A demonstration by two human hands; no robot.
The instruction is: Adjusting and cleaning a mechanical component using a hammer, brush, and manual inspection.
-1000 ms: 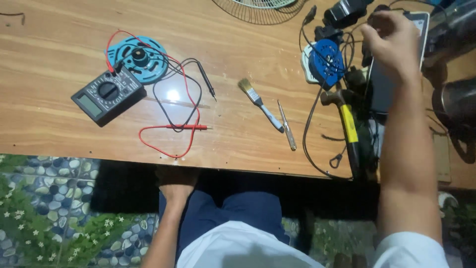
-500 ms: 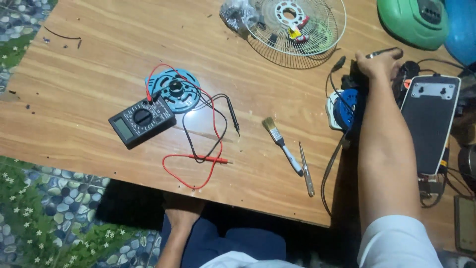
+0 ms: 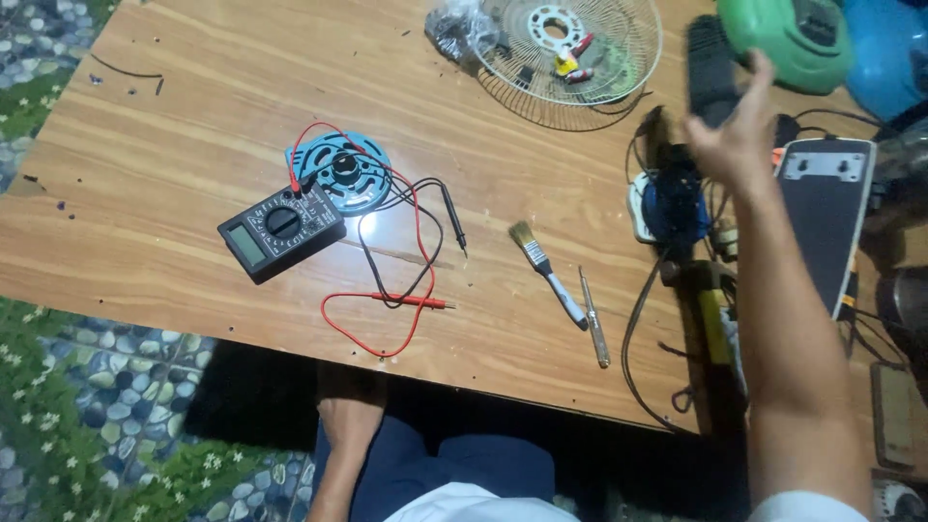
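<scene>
The right hand (image 3: 739, 135) grips a dark, blurred oblong object (image 3: 712, 70), its long axis pointing away from the person, raised over the bench (image 3: 193, 116) near the green casing (image 3: 788, 39). The left hand (image 3: 348, 411) rests below the bench edge, fingers hidden.

- A home repair bench: a wooden table (image 3: 193, 126) over patterned floor tiles (image 3: 87, 425)
- A multimeter (image 3: 280, 232), paintbrush (image 3: 546, 273), screwdriver (image 3: 594, 317) and wire fan guard (image 3: 570, 53) lie about
</scene>
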